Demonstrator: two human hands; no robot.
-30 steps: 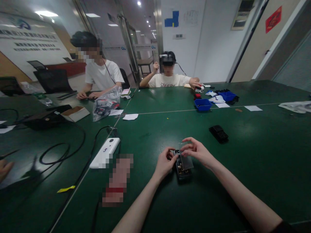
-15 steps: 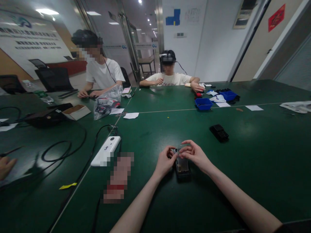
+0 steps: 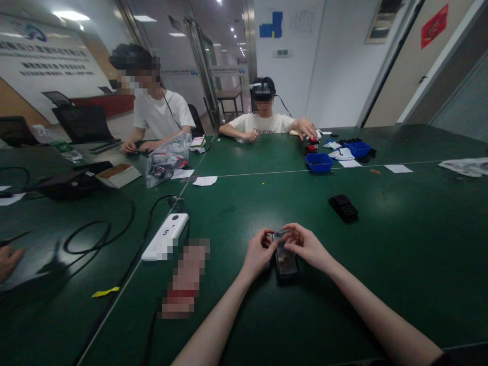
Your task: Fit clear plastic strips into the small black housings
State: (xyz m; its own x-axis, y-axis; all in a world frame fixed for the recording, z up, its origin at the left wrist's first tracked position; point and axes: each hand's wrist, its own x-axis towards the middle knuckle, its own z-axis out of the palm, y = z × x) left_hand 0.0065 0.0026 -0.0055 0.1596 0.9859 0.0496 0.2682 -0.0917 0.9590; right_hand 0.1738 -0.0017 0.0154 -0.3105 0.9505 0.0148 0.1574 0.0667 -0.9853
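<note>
A small black rectangular device (image 3: pixel 286 265) lies on the green table in front of me, its exact kind unclear. Over its top sits a thin see-through panel (image 3: pixel 281 239), whose upper edge catches the light. My left hand (image 3: pixel 262 250) is closed at the device's upper left side, thumb and fingers pinching its edge. My right hand (image 3: pixel 305 245) curls over the upper right corner, its fingertips closed on the clear panel. Part of the panel and the device's top end are hidden by the fingers.
Right of my hands lies another black device (image 3: pixel 343 208). To the left are a white power bank marked 5 (image 3: pixel 168 236), a blurred-out flat item (image 3: pixel 188 277) and black cables. Across the table two people sit near a blue tray (image 3: pixel 319 162) and a plastic bag (image 3: pixel 168 160).
My right hand has lowered the clear panel, which was tilted up, down against the black device. My left hand stays in place. The person opposite has raised a hand over red items.
</note>
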